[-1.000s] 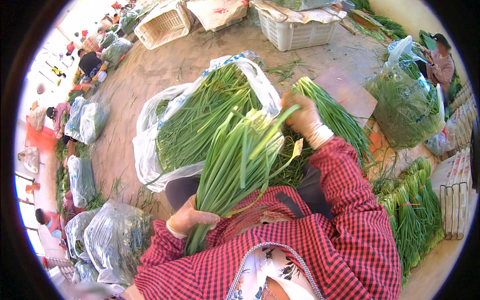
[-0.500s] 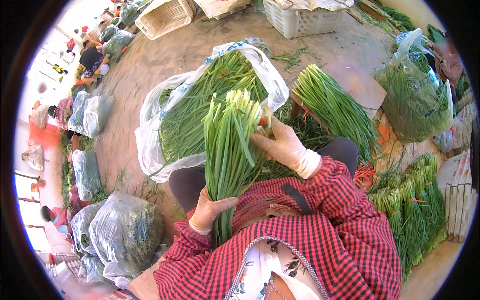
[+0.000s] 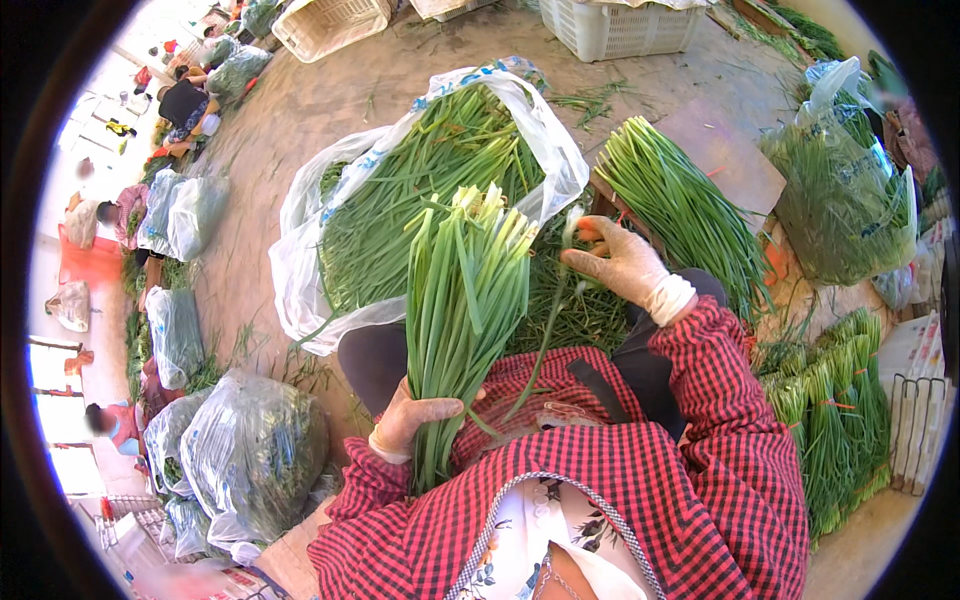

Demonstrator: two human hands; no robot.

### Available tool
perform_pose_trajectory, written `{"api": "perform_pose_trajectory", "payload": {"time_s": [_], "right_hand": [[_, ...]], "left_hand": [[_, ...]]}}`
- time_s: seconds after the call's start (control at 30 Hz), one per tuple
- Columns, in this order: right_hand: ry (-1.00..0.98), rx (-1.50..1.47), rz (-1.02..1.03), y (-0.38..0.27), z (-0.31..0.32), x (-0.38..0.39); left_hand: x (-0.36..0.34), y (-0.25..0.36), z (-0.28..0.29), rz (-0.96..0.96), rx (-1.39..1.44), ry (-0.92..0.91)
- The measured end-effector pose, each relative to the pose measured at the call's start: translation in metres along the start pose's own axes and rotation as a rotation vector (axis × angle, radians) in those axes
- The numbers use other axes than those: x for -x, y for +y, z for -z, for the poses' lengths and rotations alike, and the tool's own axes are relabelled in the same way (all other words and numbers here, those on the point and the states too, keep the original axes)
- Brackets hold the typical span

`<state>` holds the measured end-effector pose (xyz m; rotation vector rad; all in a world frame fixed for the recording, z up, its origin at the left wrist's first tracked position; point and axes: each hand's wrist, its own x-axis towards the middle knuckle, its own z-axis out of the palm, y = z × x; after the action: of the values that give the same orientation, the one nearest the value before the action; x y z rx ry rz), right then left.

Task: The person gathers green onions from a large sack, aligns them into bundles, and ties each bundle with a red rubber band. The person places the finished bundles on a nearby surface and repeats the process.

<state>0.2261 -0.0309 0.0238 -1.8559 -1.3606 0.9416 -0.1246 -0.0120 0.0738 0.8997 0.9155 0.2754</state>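
My gloved left hand [image 3: 422,420] grips the lower leaf ends of an upright bunch of long green chive-like leaves [image 3: 455,310], whose pale stem ends point away from me. My gloved right hand [image 3: 605,258] is just right of the bunch, pinching a thin pale stalk [image 3: 562,268] with a long drooping leaf, orange showing at the fingertips. Behind sits an open white plastic bag [image 3: 300,215] full of loose leaves. A neat pile of greens [image 3: 675,190] lies on a board [image 3: 745,180] beyond my right hand. Loose scraps [image 3: 545,325] lie below.
Stacked tied bunches [image 3: 835,440] stand at my right, near a large filled bag [image 3: 840,220]. More filled bags [image 3: 255,450] line the left, with several people [image 3: 180,105] working beyond them. Plastic crates [image 3: 610,30] stand at the back on the leaf-strewn floor.
My right hand has left the bunch top and moved right, drawing a single stalk away. The bunch in my left hand has become more upright and shifted slightly rightward.
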Motion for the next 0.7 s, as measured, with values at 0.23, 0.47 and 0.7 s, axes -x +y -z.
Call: {"api": "perform_pose_trajectory", "payload": {"time_s": [0.23,0.47,0.7], "right_hand": [[-0.161,-0.791,-0.081,-0.034,-0.046,0.015],[-0.076,-0.964,-0.095,-0.042,-0.047,0.009],[-0.112,-0.845,-0.116,-0.042,-0.042,0.004]], "left_hand": [[-0.015,-0.012,-0.003,0.088,0.21,-0.052],[-0.019,-0.019,-0.001,0.089,0.293,-0.072],[-0.022,-0.02,0.0,0.095,0.284,-0.097]]}}
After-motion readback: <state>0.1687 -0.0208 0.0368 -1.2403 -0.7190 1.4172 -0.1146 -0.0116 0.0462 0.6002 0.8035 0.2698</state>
